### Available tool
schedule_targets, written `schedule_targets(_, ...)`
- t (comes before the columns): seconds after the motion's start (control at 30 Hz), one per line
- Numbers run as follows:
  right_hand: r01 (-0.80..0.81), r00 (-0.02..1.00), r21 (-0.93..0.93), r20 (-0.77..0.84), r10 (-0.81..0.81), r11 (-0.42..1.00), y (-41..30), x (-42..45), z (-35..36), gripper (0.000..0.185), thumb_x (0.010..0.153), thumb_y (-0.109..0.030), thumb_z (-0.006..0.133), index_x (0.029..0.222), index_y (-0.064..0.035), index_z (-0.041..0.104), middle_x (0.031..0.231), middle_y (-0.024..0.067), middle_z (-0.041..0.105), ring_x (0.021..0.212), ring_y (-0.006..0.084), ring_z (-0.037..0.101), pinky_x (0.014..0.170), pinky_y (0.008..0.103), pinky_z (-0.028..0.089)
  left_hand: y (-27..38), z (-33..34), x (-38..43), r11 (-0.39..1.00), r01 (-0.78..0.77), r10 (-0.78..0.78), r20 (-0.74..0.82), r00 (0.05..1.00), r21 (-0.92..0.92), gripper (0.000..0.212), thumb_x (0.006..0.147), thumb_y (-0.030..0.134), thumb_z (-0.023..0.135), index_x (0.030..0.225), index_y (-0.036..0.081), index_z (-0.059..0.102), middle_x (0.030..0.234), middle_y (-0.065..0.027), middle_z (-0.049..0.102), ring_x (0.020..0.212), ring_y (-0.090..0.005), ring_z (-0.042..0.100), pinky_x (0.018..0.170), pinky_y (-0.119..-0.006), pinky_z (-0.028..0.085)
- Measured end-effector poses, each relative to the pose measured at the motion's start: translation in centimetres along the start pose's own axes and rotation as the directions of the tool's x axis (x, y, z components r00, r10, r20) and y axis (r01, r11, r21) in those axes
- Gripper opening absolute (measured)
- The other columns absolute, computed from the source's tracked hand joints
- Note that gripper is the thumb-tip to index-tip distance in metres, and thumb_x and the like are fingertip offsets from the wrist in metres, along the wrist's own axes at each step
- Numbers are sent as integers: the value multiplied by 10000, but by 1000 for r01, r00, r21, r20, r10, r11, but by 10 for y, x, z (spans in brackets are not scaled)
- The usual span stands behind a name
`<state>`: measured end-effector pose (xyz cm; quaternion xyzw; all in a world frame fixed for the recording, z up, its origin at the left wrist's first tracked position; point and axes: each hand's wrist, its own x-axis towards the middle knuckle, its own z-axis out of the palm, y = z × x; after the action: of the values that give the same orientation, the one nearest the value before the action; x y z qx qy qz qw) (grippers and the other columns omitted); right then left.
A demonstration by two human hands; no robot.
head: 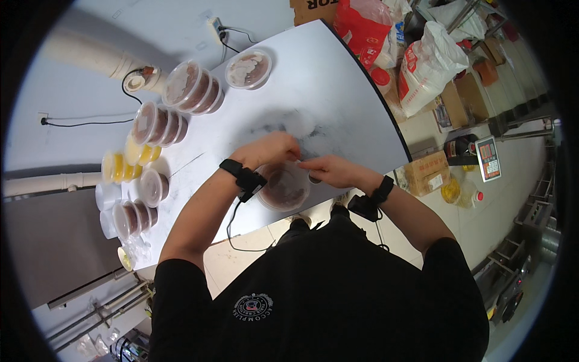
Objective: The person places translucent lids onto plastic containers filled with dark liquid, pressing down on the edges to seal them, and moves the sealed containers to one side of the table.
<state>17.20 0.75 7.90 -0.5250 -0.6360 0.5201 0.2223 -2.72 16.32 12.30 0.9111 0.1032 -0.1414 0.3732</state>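
Note:
A round clear plastic tub (pixel 284 189) with a lid and reddish-brown contents stands at the front edge of the white table (pixel 344 90). Above its far rim, my left hand (pixel 269 149) is bent inward, fingertips at a small pale piece (pixel 298 161); whether they pinch it is unclear. From the other side my right hand (pixel 332 170) meets it, index finger pointing at the same piece. Curled under the right fingers is a small round item (pixel 314 178), perhaps a roll, mostly hidden. Both wrists wear black straps with small cabled devices.
Stacked tubs with reddish contents (pixel 192 88) line the table's left side, beside tubs with yellow contents (pixel 120 167). One tub (pixel 249 69) stands alone at the back. Right of the table are a white sack (pixel 429 68), a cardboard box (pixel 427 173) and a digital scale (pixel 488 158).

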Motion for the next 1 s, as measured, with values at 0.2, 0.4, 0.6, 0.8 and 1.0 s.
schedule_targets(0.2,10,998,121,-63,-3,993,-18,-17,-14,472,1023,-118,563,1494,-75,561,1168,157,738,1012,216,684,951,339,518,-2,-8,-8,944,-67,173,-312,934,322,127,868,131,687,953,58,746,970,-167,735,935,-383,686,824,-465,540)
schedule_targets(0.4,-177,983,179,-11,182,968,1,-47,14,483,1032,-130,563,1514,-103,544,1408,158,654,1198,229,656,1056,337,484,-81,78,-50,979,162,-203,-568,798,-122,120,918,162,670,955,57,714,970,-182,731,936,-405,683,817,-488,535)
schedule_targets(0.6,-110,993,339,2,116,934,-4,-22,2,470,1054,-114,550,1524,-128,544,1534,126,571,1301,220,610,1121,341,453,-14,90,-67,794,456,-607,-580,544,-403,169,954,186,655,997,34,718,935,-191,747,903,-386,717,785,-477,554)
schedule_targets(0.8,-72,975,132,217,42,989,4,28,-36,453,1050,-109,557,1503,-114,576,1253,73,710,1093,159,631,1007,312,490,-24,116,-90,501,197,-792,-354,497,-843,183,964,165,664,1048,7,704,957,-157,762,843,-254,737,740,-420,579)
schedule_targets(1.0,-114,938,143,342,59,983,-4,30,-57,476,1019,-100,569,1493,-128,595,1105,44,737,997,130,635,951,309,504,-27,49,-49,793,174,-506,-473,721,-583,251,934,124,706,1165,31,739,1035,-119,769,849,-193,719,791,-350,581)
